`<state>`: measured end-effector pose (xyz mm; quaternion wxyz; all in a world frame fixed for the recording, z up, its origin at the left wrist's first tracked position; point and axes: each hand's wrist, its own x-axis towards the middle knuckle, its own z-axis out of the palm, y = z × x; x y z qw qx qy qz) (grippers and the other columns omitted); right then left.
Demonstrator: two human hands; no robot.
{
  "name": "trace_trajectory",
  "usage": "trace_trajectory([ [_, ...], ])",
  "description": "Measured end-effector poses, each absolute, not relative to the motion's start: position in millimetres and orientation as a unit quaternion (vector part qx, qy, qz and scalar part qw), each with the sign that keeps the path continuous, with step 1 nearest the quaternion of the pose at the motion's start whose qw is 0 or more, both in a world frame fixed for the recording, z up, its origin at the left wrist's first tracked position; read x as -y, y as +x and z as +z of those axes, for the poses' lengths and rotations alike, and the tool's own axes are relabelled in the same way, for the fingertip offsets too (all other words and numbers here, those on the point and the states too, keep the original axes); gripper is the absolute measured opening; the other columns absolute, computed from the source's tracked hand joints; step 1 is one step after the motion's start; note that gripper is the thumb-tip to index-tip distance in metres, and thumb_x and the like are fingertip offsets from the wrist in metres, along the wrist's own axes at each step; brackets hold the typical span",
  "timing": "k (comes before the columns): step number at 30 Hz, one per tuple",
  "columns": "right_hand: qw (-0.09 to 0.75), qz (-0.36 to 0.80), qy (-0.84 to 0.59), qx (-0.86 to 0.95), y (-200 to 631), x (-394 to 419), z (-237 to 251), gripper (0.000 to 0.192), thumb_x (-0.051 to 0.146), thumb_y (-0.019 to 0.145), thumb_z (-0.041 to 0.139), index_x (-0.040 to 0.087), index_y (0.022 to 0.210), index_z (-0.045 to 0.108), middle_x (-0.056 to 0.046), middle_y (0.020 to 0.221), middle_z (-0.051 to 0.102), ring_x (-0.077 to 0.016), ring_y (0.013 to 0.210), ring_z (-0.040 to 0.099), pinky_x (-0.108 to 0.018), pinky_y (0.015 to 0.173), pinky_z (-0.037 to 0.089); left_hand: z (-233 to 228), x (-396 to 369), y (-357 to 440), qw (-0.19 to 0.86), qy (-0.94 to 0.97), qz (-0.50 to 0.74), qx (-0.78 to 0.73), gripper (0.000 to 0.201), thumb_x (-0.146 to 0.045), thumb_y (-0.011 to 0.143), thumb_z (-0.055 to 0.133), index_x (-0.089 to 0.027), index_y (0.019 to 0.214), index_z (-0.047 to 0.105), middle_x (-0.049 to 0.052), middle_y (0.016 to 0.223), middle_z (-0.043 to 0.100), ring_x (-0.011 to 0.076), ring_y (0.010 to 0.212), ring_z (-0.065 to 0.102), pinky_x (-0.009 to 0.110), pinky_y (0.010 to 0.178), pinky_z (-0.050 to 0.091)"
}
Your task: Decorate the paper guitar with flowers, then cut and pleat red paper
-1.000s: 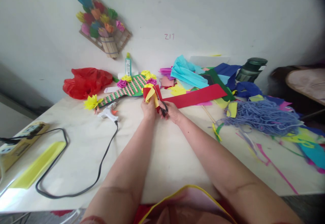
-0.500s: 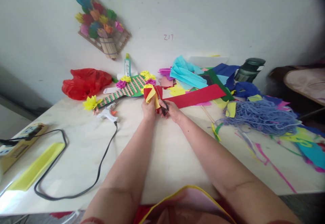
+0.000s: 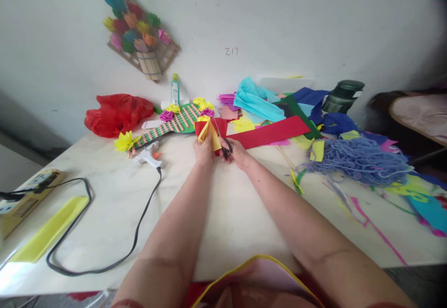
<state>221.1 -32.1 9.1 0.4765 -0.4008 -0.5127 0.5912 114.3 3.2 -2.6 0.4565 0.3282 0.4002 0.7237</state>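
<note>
Two hands: both meet at the middle of the desk [image 3: 226, 215], well out from the person.
Left hand [image 3: 203, 150]: grip closed around a folded red and yellow paper piece [image 3: 208, 130], held upright.
Right hand [image 3: 237, 152]: grip closed on black-handled scissors [image 3: 223, 143], blades against the paper.
Behind: long red paper strip [image 3: 272, 132], striped green paper craft [image 3: 176, 123], glue bottle [image 3: 174, 90].
Left side: glue gun [image 3: 149, 157] with its black cord [image 3: 104, 252], red plastic bag [image 3: 117, 112].
Right side: blue yarn heap [image 3: 363, 160], paper scraps.
</note>
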Motion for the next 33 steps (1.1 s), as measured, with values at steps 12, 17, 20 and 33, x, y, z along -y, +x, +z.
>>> trace_trajectory([
  [12,0.482,0.589,-0.403,0.509,219.8,31.8,7.2,0.044,0.060,0.064,0.063,0.019,0.071,0.048,0.006,0.047,0.053,-0.0067,0.034,0.047,-0.015,0.026,0.024,-2.3,-2.9,112.7,0.466,0.303,0.734,-0.390,0.028,-0.031,0.054,0.069,-0.014,0.074,0.058,0.000,0.058,0.059,0.0146,0.052,0.057,0.027,0.053,0.047],
  [17,0.482,0.586,-0.406,0.509,219.5,32.8,8.3,0.043,0.059,0.065,0.063,0.019,0.072,0.048,0.007,0.047,0.052,-0.0062,0.033,0.047,-0.015,0.026,0.023,1.0,0.0,112.9,0.474,0.300,0.733,-0.384,0.030,-0.032,0.054,0.069,-0.014,0.075,0.058,0.000,0.056,0.059,0.0159,0.051,0.058,0.028,0.053,0.047],
  [20,0.484,0.583,-0.409,0.509,219.0,32.7,8.3,0.042,0.058,0.064,0.064,0.020,0.071,0.047,0.007,0.047,0.051,-0.0062,0.033,0.046,-0.015,0.026,0.023,0.7,-0.4,112.4,0.477,0.297,0.734,-0.381,0.029,-0.030,0.053,0.069,-0.014,0.074,0.058,0.000,0.056,0.059,0.0164,0.051,0.059,0.028,0.052,0.047],
  [33,0.491,0.569,-0.407,0.519,216.6,31.5,4.4,0.039,0.054,0.064,0.065,0.020,0.073,0.049,0.008,0.048,0.049,-0.0048,0.033,0.043,-0.015,0.027,0.021,-1.1,-3.9,111.9,0.472,0.281,0.741,-0.387,0.028,-0.029,0.050,0.070,-0.014,0.072,0.060,0.000,0.058,0.060,0.0130,0.049,0.056,0.026,0.051,0.046],
])
